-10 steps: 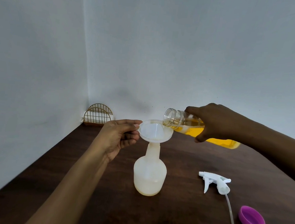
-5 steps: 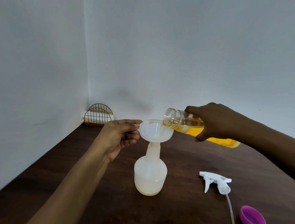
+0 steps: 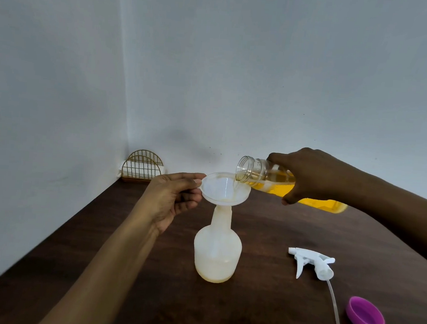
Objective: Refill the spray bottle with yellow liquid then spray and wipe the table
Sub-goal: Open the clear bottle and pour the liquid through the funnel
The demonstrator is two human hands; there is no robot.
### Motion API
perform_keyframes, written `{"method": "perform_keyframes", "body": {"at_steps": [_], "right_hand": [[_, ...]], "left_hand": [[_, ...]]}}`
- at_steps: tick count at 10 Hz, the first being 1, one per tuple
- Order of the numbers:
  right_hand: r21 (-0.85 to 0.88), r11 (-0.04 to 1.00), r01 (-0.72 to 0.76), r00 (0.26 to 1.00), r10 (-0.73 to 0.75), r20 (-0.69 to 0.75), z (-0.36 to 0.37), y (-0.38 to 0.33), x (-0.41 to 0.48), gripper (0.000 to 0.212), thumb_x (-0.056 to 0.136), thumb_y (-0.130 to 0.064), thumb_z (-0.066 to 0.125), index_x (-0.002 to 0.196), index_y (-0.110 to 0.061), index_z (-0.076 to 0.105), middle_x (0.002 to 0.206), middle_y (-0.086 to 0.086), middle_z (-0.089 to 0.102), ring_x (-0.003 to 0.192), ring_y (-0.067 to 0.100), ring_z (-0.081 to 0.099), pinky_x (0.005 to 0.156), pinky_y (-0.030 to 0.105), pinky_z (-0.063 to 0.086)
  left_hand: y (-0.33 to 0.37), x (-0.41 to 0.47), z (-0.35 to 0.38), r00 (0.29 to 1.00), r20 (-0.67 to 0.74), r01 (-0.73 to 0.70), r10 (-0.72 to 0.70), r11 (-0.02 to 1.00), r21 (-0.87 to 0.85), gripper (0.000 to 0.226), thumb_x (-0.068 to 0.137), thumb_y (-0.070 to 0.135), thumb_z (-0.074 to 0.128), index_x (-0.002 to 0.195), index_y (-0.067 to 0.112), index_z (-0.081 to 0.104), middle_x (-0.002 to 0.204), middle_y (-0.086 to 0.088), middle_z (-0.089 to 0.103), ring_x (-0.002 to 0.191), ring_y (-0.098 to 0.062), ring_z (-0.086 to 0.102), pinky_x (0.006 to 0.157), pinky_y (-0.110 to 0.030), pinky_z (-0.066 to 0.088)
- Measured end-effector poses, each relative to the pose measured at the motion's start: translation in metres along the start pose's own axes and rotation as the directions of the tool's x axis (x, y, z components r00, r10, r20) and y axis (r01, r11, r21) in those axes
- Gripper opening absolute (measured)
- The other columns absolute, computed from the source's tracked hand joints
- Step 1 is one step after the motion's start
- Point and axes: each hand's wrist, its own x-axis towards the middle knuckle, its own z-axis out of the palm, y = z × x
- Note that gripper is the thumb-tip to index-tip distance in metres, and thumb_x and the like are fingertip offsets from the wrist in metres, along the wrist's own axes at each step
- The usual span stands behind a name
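A white translucent spray bottle [image 3: 217, 254] stands upright on the dark wooden table [image 3: 260, 306], with a little yellowish liquid at its bottom. A white funnel [image 3: 224, 188] sits in its neck. My left hand [image 3: 172, 199] pinches the funnel's tab at its left rim. My right hand [image 3: 308, 177] grips a clear bottle of yellow liquid [image 3: 269, 181], tipped nearly flat with its open mouth over the funnel. A thin stream runs into the funnel.
The white spray trigger head [image 3: 313, 264] with its long dip tube lies on the table to the right. A purple cap [image 3: 363, 319] lies at the front right. A gold wire holder [image 3: 143, 167] with white napkins stands in the far corner against the walls.
The yellow bottle's mouth has dipped slightly over the funnel and liquid now runs in. The level in the spray bottle has risen a little. Both hands stay in place.
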Motion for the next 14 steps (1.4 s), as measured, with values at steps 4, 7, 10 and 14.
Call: {"method": "perform_keyframes", "body": {"at_steps": [4, 7, 10, 14], "right_hand": [[-0.002, 1.000, 0.009, 1.000, -0.009, -0.013, -0.0013, -0.0012, 0.0003, 0.077, 0.064, -0.043, 0.079, 0.129, -0.031, 0.040, 0.087, -0.007, 0.049, 0.083, 0.014, 0.036, 0.063, 0.030, 0.031], [-0.012, 1.000, 0.017, 1.000, -0.017, -0.017, -0.0016, -0.0018, 0.0017, 0.078, 0.064, -0.043, 0.079, 0.129, -0.031, 0.039, 0.076, -0.013, 0.039, 0.082, 0.014, 0.035, 0.061, 0.029, 0.029], [-0.011, 1.000, 0.009, 1.000, -0.009, 0.002, -0.0050, -0.0027, 0.0005, 0.076, 0.065, -0.042, 0.079, 0.129, -0.031, 0.040, 0.086, -0.007, 0.050, 0.083, 0.014, 0.036, 0.063, 0.029, 0.031], [-0.015, 1.000, 0.019, 1.000, -0.018, 0.008, -0.0067, -0.0047, -0.0001, 0.076, 0.066, -0.042, 0.079, 0.129, -0.030, 0.040, 0.078, -0.011, 0.038, 0.083, 0.014, 0.036, 0.062, 0.029, 0.029]], "left_hand": [[-0.0006, 0.0002, -0.0020, 1.000, 0.003, 0.004, -0.004, 1.000, -0.006, 0.010, 0.083, 0.004, 0.063, 0.088, 0.006, 0.072, 0.052, -0.002, 0.064, 0.043, -0.006, 0.060, 0.043, -0.015, 0.050], [-0.0011, 0.0007, -0.0028, 1.000, 0.000, 0.008, -0.008, 1.000, -0.013, 0.011, 0.083, 0.003, 0.063, 0.088, 0.006, 0.072, 0.052, -0.002, 0.064, 0.043, -0.007, 0.060, 0.042, -0.015, 0.050], [-0.0011, 0.0006, -0.0018, 1.000, 0.002, 0.002, -0.002, 1.000, -0.008, 0.011, 0.082, 0.004, 0.063, 0.088, 0.006, 0.072, 0.052, -0.002, 0.064, 0.043, -0.006, 0.060, 0.042, -0.015, 0.050], [-0.0015, 0.0007, -0.0032, 1.000, 0.008, 0.009, -0.009, 1.000, -0.013, 0.011, 0.083, 0.004, 0.063, 0.088, 0.006, 0.072, 0.052, -0.002, 0.064, 0.043, -0.006, 0.060, 0.043, -0.015, 0.051]]}}
